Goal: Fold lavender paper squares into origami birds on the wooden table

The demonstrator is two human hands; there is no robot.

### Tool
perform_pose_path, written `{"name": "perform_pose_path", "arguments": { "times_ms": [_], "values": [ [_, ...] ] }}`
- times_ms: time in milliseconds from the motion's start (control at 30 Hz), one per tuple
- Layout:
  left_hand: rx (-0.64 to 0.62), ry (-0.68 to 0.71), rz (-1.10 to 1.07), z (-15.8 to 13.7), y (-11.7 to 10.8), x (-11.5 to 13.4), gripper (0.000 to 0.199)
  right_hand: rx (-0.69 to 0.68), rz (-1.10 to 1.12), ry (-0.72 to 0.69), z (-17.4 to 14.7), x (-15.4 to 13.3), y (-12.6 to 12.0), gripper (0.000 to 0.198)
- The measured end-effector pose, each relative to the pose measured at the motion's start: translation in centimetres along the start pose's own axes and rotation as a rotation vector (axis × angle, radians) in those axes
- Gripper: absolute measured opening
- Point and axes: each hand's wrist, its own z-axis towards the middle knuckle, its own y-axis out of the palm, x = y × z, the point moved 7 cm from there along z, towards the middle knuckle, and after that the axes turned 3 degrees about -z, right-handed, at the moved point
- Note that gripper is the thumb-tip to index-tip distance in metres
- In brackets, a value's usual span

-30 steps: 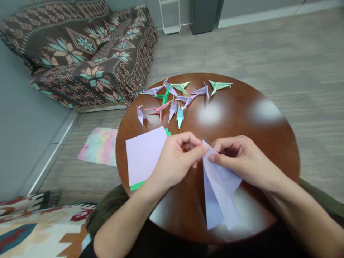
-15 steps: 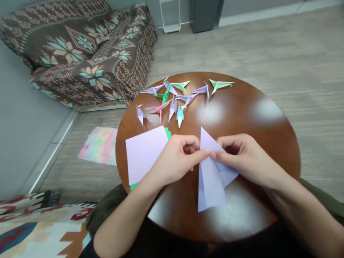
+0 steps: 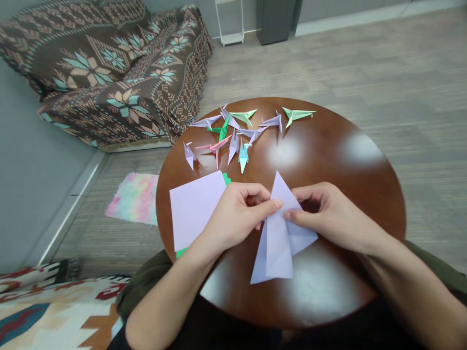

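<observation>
A partly folded lavender origami paper (image 3: 279,250) is held between both hands over the near part of the table. Its narrow tip points away from me, and its wider folded flaps spread toward me. My left hand (image 3: 245,211) pinches its left edge, thumb on top. My right hand (image 3: 323,211) grips the right side, the thumb pressed on the front layer near the middle. The fingers behind the paper are partly hidden. Beside my left wrist lies a stack of square paper (image 3: 197,206), lavender on top with green edges showing beneath.
Several folded paper cranes stand at the table's far left, among them a pink crane (image 3: 215,147), a blue crane (image 3: 243,156) and a pale green crane (image 3: 296,115). The round brown table (image 3: 350,184) has a patterned covered sofa (image 3: 146,87) beyond its left side.
The folded paper has turned slightly, its lower flaps swinging left and its tip moving a little right. The thumbs have drawn apart. Both hands still hold it.
</observation>
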Motion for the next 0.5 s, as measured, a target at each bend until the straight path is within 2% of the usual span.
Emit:
{"name": "perform_pose_path", "arguments": {
  "times_ms": [233, 500],
  "values": [
    [0.003, -0.008, 0.029, 0.08, -0.34, 0.02, 0.026, -0.044, -0.022, 0.013, -0.15, -0.04, 0.24, 0.009],
    [-0.034, -0.012, 0.035, 0.01, -0.07, -0.02, 0.027, -0.003, -0.026, -0.020, -0.32, -0.60, 0.20, 0.013]
  ]
}}
